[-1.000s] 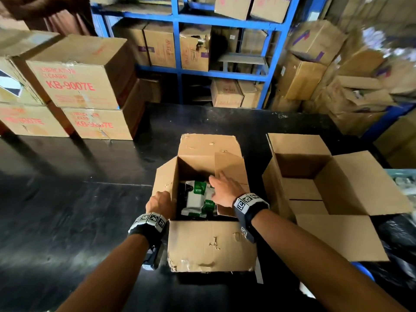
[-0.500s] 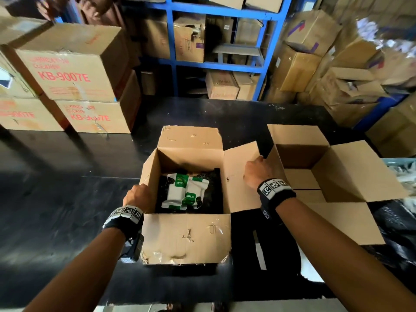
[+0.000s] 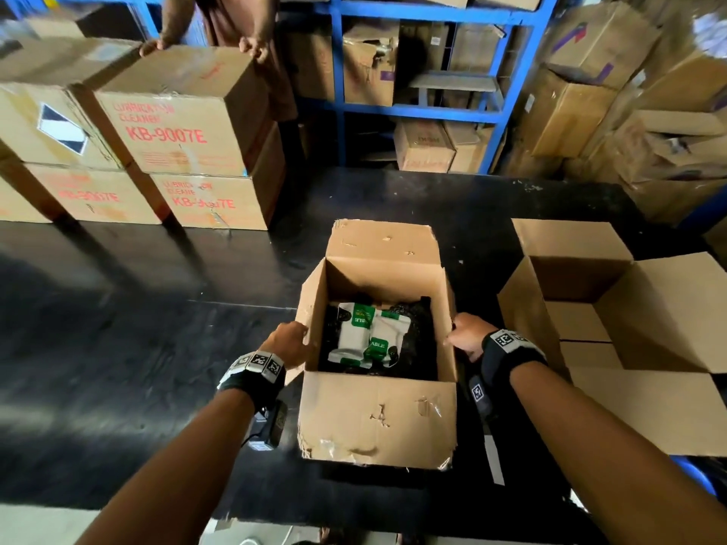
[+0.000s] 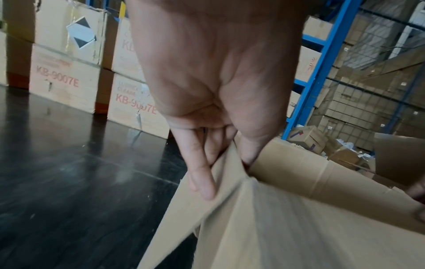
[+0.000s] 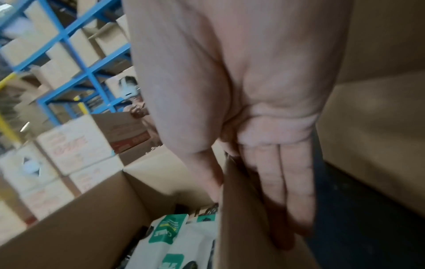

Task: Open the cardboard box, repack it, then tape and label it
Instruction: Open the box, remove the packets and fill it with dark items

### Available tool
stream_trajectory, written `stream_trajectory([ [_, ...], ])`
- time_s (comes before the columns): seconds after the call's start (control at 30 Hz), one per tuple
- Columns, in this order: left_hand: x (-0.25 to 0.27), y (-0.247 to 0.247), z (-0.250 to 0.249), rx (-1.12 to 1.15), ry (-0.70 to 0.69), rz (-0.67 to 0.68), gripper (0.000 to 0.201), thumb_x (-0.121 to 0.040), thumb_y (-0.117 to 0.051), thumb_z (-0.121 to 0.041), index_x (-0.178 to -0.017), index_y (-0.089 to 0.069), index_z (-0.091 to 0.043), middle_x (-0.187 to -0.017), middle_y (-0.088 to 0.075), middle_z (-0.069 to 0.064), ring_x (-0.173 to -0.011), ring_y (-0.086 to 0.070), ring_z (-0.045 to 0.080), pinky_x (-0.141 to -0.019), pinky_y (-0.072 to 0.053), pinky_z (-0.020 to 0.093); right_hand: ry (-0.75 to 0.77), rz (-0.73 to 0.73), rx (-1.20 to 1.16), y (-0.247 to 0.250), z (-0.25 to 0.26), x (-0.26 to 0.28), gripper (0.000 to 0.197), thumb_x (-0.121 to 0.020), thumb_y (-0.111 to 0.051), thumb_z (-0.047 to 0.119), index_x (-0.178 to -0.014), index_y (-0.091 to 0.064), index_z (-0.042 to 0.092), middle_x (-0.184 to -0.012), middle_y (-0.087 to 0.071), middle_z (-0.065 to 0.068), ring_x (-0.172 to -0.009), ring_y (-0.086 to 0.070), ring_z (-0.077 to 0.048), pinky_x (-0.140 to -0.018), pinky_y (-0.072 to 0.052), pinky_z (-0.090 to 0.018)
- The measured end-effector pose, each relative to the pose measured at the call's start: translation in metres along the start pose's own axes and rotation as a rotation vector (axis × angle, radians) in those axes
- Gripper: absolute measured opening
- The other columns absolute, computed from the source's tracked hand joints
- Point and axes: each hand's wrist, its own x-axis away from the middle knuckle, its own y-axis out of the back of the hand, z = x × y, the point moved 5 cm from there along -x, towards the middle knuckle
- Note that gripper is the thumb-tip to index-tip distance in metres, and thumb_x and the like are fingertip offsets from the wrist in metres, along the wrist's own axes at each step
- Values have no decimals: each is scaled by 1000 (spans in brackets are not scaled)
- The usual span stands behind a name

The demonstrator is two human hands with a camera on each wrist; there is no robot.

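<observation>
The open cardboard box (image 3: 377, 415) stands on the black table (image 3: 130, 328), near the table's near edge and a little right of centre, all four flaps turned out. Inside lie white-and-green pouches (image 3: 368, 336) on dark packing. The left hand (image 3: 289, 342) grips the box's left wall at the rim — thumb inside, fingers (image 4: 202, 174) laid straight down the outside. The right hand (image 3: 468, 334) pinches the right wall the same way, thumb within and fingers (image 5: 296, 183) flat on the outer face. Just right of it stands an empty open carton (image 3: 582, 277). At the far left, stacked cartons marked KB-9007E (image 3: 173, 127) — another person's hands (image 3: 251, 47) rest on the top one. Blue shelving (image 3: 425, 108) with more cartons stands behind the table.
</observation>
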Motion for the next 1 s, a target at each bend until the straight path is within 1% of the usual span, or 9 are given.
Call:
stream_trajectory([
  [0.07,-6,13,-4,-54,16,1,51,-89,-64,-43,-126,-61,-9,-128,-62,15,-112,-63,34,-94,-52,41,-10,-85,39,15,6,5,23,-94,-63,29,-87,-57,7,-73,-59,-7,-86,-71,-32,-66,-58,-34],
  [0.13,-13,35,-17,-56,-7,-95,46,-92,-62,-39,-125,-63,-7,-127,-62,18,-116,-60,36,-95,-49,39,2,-209,48,30,18,5,29,-93,-62,36,-78,-59,11,-74,-61,-5,-91,-70,-34,-66,-49,-29],
  [0.23,-23,64,-53,41,-105,-192,37,-93,-58,-33,-120,-66,-8,-120,-67,18,-110,-62,35,-90,-48,39,67,-341,-11,45,47,-7,34,-83,-61,40,-98,-69,11,-101,-71,-9,-100,-69,-33,-76,-53,-30],
  [0.4,-53,65,-110,192,-154,-134,40,-85,-66,-34,-116,-68,-9,-114,-69,14,-107,-65,32,-93,-52,36,117,-243,-120,34,93,-26,26,-78,-61,34,-86,-63,8,-87,-71,-13,-77,-74,-31,-62,-56,-30],
  [0.5,-75,41,-121,167,-91,-74,46,-84,-66,-36,-121,-64,-8,-121,-66,18,-115,-61,34,-100,-48,35,89,-183,-163,18,99,-48,28,-78,-65,30,-94,-63,7,-99,-73,-16,-86,-74,-34,-74,-63,-39],
  [0.7,-117,-3,-115,153,26,86,50,-89,-64,-30,-133,-52,-9,-127,-64,18,-115,-62,35,-96,-51,37,43,-42,-193,-9,93,-100,33,-84,-73,33,-96,-65,3,-104,-73,-18,-88,-73,-35,-81,-63,-47],
  [0.83,-140,-34,-96,118,133,218,51,-89,-68,-31,-130,-56,-4,-127,-63,15,-118,-61,33,-90,-49,34,36,71,-99,-36,96,-124,42,-86,-75,36,-112,-66,5,-110,-71,-14,-92,-72,-32,-78,-63,-41],
  [0.93,-185,-91,-66,117,205,255,68,-74,-73,-47,-134,-55,-21,-134,-62,7,-117,-63,28,-94,-53,34,34,138,-10,-62,98,-138,36,-91,-68,35,-115,-66,8,-110,-66,-11,-94,-66,-29,-66,-52,-29],
  [1.0,-199,-117,-52,138,247,279,72,-69,-78,-43,-132,-56,-18,-130,-63,10,-113,-64,30,-92,-54,36,26,158,23,-74,97,-147,37,-95,-62,33,-121,-66,6,-123,-65,-16,-111,-65,-32,-78,-50,-30],
])
